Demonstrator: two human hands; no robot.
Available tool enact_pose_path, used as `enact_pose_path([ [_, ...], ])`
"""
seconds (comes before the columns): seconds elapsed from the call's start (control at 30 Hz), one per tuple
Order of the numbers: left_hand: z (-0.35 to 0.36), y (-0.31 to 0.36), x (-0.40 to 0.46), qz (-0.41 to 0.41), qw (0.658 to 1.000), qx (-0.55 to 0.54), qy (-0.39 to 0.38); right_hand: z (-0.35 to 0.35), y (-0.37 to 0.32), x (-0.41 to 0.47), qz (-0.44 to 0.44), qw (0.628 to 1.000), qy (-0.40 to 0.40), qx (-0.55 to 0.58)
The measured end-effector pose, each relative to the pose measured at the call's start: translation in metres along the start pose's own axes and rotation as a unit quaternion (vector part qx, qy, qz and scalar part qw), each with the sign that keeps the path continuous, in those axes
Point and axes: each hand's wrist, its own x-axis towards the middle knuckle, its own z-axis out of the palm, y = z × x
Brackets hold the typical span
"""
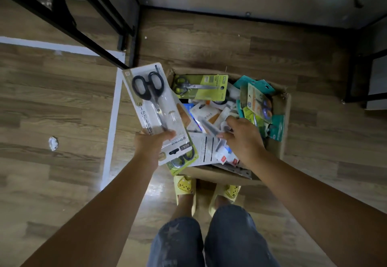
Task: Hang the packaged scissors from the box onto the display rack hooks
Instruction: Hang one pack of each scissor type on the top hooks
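arms: bare, no sleeves showing
trousers: faded blue denim
slippers: yellow, cat faces drawn on top

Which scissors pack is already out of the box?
The white-carded black-handled scissors pack, gripped in the left hand. The green and teal packs lie in the box.

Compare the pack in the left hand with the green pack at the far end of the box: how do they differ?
The white pack is gripped by the left hand and raised beside the box; the green pack lies flat on the pile inside. The white pack's scissors have black handles and stand lengthwise in view; the green pack's lie crosswise, with handles that look grey and yellow-green. Both are carded scissors.
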Motion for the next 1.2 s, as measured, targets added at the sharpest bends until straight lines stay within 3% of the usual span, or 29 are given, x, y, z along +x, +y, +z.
enact_pose_path([
  [0.27, -0.028, 0.041, -0.049, 0.021, 0.998, -0.045, 0.03, -0.048, -0.017, -0.02, 0.025, 0.996, 0.071, 0.038],
  [0.43, -0.038, 0.053, -0.095, 0.012, 0.995, -0.092, 0.025, -0.095, -0.022, -0.046, 0.089, 0.979, 0.172, 0.068],
  [0.63, -0.06, 0.071, -0.151, 0.009, 0.984, -0.174, 0.036, -0.157, -0.029, -0.092, 0.143, 0.943, 0.189, 0.236],
  [0.8, -0.078, 0.097, -0.202, 0.023, 0.96, -0.279, -0.013, -0.213, -0.054, -0.131, 0.131, 0.922, 0.262, 0.254],
  [1.07, -0.099, 0.135, -0.291, 0.072, 0.939, -0.312, -0.126, -0.309, -0.117, -0.17, 0.048, 0.813, 0.314, 0.488],
  [1.2, -0.106, 0.158, -0.331, 0.124, 0.922, -0.339, -0.143, -0.354, -0.15, -0.188, -0.026, 0.828, 0.301, 0.472],
])
